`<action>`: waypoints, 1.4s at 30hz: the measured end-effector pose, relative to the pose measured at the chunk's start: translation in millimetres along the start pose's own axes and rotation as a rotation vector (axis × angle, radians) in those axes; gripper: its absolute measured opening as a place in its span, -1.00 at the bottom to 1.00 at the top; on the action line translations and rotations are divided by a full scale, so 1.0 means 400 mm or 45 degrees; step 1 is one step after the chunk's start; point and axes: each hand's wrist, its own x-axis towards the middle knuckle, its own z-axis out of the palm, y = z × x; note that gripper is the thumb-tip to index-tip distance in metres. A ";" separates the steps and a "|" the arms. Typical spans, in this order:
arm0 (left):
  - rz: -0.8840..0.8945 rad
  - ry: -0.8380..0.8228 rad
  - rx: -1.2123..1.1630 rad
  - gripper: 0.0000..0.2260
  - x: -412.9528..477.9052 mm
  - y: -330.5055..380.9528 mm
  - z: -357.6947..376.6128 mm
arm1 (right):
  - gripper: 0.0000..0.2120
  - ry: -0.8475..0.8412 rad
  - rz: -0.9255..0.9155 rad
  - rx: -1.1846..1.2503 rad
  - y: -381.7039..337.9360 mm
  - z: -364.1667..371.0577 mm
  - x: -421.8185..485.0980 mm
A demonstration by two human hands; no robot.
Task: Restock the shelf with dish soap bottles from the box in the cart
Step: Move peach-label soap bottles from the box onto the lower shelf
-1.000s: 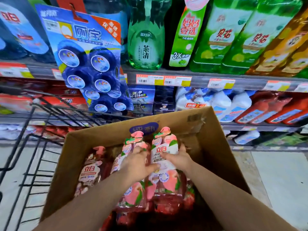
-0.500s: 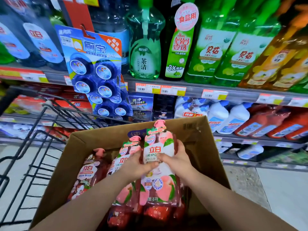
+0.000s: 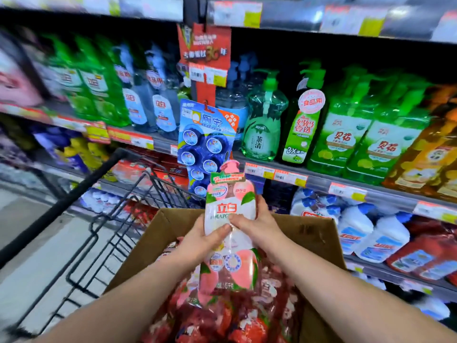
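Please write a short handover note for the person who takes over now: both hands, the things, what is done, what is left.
Left hand and right hand both grip one pink dish soap bottle, upright, above the cardboard box in the cart.
More pink bottles lie in the box.
Done: this bottle picked up.
Left: place it on the shelf, then the others.

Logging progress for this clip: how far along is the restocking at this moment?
Done: nothing certain; no bottle with this peach label shows on the shelf. In hand: the left hand and right hand grip one dish soap bottle, held upright over the cardboard box in the cart. Left: shelving it, then the other bottles that fill the box.
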 end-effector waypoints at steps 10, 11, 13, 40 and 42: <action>0.196 0.375 -0.066 -0.68 -0.177 0.059 -0.239 | -0.23 -0.305 -0.294 -0.032 -0.151 0.280 -0.053; 0.210 0.401 -0.083 -0.64 -0.191 0.061 -0.265 | -0.21 -0.317 -0.318 -0.029 -0.163 0.311 -0.061; 0.233 0.439 -0.127 -0.64 -0.234 0.065 -0.335 | -0.09 -0.344 -0.370 -0.047 -0.190 0.392 -0.078; 0.353 0.728 -0.152 -0.74 -0.676 0.067 -1.416 | -0.29 -0.640 -0.558 -0.048 -0.470 1.548 -0.272; 0.361 0.755 -0.125 -0.78 -0.657 0.071 -1.472 | -0.36 -0.655 -0.565 -0.026 -0.482 1.600 -0.242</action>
